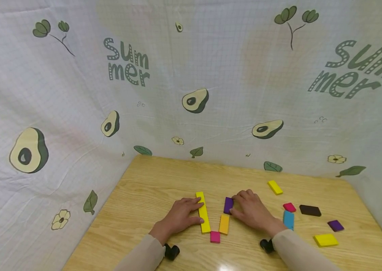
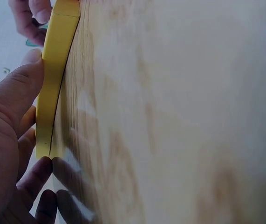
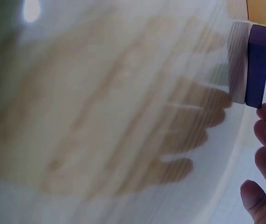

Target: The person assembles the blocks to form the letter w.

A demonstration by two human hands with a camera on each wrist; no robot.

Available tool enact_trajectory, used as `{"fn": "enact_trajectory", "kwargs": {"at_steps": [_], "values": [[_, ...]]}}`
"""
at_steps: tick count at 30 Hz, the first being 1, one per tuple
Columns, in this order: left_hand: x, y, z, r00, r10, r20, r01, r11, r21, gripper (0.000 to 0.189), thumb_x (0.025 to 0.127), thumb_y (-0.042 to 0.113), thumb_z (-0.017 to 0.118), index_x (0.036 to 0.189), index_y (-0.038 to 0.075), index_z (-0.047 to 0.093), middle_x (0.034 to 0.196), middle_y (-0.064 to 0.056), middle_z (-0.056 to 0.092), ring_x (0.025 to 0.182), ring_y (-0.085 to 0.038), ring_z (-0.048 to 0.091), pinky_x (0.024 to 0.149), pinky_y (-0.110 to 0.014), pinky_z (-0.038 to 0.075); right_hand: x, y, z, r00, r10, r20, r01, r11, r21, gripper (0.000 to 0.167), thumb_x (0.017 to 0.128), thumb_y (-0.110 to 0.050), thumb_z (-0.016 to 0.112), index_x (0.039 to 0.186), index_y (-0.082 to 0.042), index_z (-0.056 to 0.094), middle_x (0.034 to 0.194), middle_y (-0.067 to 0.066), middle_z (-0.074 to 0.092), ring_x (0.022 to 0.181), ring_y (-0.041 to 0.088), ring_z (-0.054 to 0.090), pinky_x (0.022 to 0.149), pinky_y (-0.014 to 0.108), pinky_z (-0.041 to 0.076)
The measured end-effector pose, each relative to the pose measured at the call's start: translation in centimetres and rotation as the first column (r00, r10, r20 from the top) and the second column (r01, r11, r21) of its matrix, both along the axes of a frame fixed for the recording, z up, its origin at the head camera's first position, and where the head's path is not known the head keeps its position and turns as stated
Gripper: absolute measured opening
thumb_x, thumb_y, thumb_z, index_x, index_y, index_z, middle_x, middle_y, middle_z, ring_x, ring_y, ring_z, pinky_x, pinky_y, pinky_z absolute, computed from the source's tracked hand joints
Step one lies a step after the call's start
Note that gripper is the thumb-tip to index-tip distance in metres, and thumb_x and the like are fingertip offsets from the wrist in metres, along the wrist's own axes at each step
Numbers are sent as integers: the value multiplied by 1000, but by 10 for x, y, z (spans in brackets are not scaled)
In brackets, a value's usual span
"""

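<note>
My left hand (image 1: 181, 215) rests on a long yellow block (image 1: 205, 222), its fingertips across the top and its thumb lower down. In the left wrist view the thumb lies along the yellow block (image 2: 51, 88) and the other fingertips reach its lower end. At the right edge of a purple block (image 1: 228, 205) is my right hand (image 1: 252, 210), fingers loosely bent. The right wrist view shows a fingertip at the end of the purple block (image 3: 257, 65). Below the purple block an orange block (image 1: 224, 224) follows, and a pink square (image 1: 215, 237) sits at the bottom between both rows.
Loose pieces lie to the right: a yellow block (image 1: 275, 187), a pink piece (image 1: 289, 207), a blue block (image 1: 288, 219), a black piece (image 1: 310, 210), a purple piece (image 1: 335, 225) and another yellow block (image 1: 326, 240). A printed cloth (image 1: 225, 124) hangs around the wooden table (image 1: 137, 192).
</note>
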State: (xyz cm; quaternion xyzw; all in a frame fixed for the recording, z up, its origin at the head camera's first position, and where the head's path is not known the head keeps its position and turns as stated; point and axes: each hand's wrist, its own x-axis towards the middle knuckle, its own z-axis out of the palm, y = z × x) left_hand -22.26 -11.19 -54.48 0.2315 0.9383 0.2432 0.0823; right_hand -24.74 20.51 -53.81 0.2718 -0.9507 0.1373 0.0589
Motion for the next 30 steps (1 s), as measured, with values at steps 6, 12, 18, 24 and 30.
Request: {"fn": "enact_trajectory", "kwargs": {"at_steps": [6, 12, 18, 24, 30], "values": [[0, 0, 1, 1000, -1, 9, 1, 1000, 15, 61, 100, 53, 68, 153, 25, 58, 165, 4, 47, 150, -26, 45, 123, -55, 33, 0, -3, -2, 1000, 12, -1, -12, 1000, 5, 42, 99, -41, 73, 127, -9, 72, 124, 7, 67, 112, 25, 55, 97, 50, 48], [0, 0, 1, 1000, 1, 10, -1, 1000, 20, 62, 100, 53, 69, 153, 24, 58, 165, 4, 47, 150, -27, 44, 124, -55, 32, 1, -5, -2, 1000, 2, 18, -2, 1000, 13, 43, 99, -43, 73, 127, -11, 72, 125, 5, 67, 112, 24, 55, 99, 50, 48], [1, 1, 2, 1000, 6, 8, -6, 1000, 21, 62, 99, 53, 69, 153, 23, 59, 164, 4, 48, 149, -27, 45, 123, -55, 32, 1, -6, -2, 1000, 1, 31, -2, 1000, 28, 44, 99, -45, 72, 127, -12, 72, 125, 5, 67, 112, 24, 55, 100, 50, 48], [1, 1, 1, 1000, 7, 8, -7, 1000, 20, 62, 99, 52, 69, 153, 23, 59, 164, 4, 48, 149, -27, 45, 123, -55, 32, 2, -7, -2, 1000, 4, 30, -5, 999, 33, 43, 98, -44, 73, 127, -12, 72, 126, 5, 67, 111, 24, 55, 99, 50, 48], [1, 1, 1, 1000, 3, 12, -3, 1000, 23, 61, 100, 51, 70, 153, 23, 59, 164, 3, 47, 149, -27, 45, 123, -55, 33, 3, -8, 1, 999, 8, 33, -9, 1000, 28, 43, 98, -44, 73, 127, -12, 72, 126, 5, 67, 112, 24, 55, 99, 50, 48]]}}
